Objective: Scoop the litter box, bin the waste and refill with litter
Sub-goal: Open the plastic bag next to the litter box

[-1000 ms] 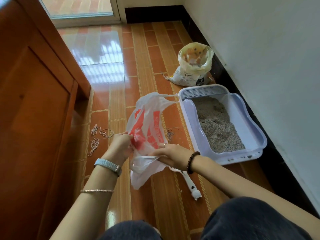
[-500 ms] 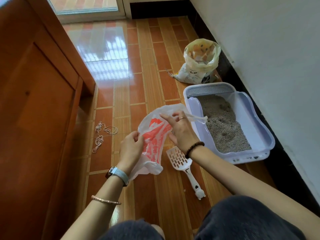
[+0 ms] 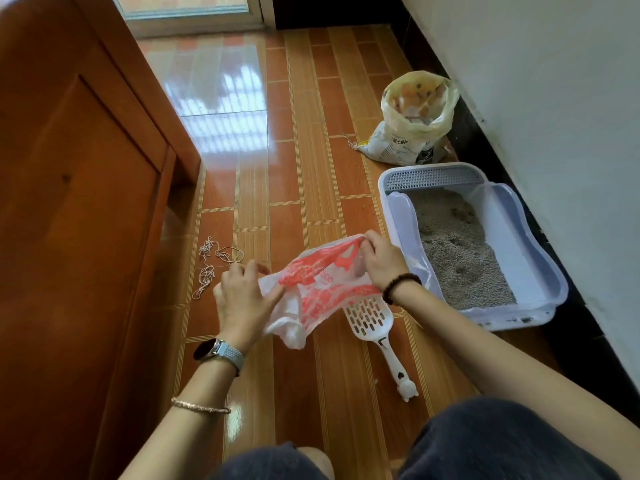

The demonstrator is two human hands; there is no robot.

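Observation:
A white plastic bag with red print (image 3: pixel 318 289) is stretched between both hands above the floor. My left hand (image 3: pixel 242 296) pinches its left edge. My right hand (image 3: pixel 381 261) grips its upper right edge, close to the litter box. The pale blue litter box (image 3: pixel 530 237) stands by the wall on the right, holding grey litter (image 3: pixel 457 251). A white slotted scoop (image 3: pixel 374 323) lies on the floor below the bag, its head partly covered by it. An opened litter sack (image 3: pixel 412 123) stands beyond the box.
A wooden cabinet (image 3: pixel 86 220) fills the left side. Tangled string (image 3: pixel 213 265) lies on the brown floor tiles near it. The white wall with a dark skirting (image 3: pixel 571 341) runs along the right. My knees are at the bottom edge.
Both hands have shifted their hold and pulled the bag's mouth wider, stretching it sideways. My right hand moved towards the litter box's corner.

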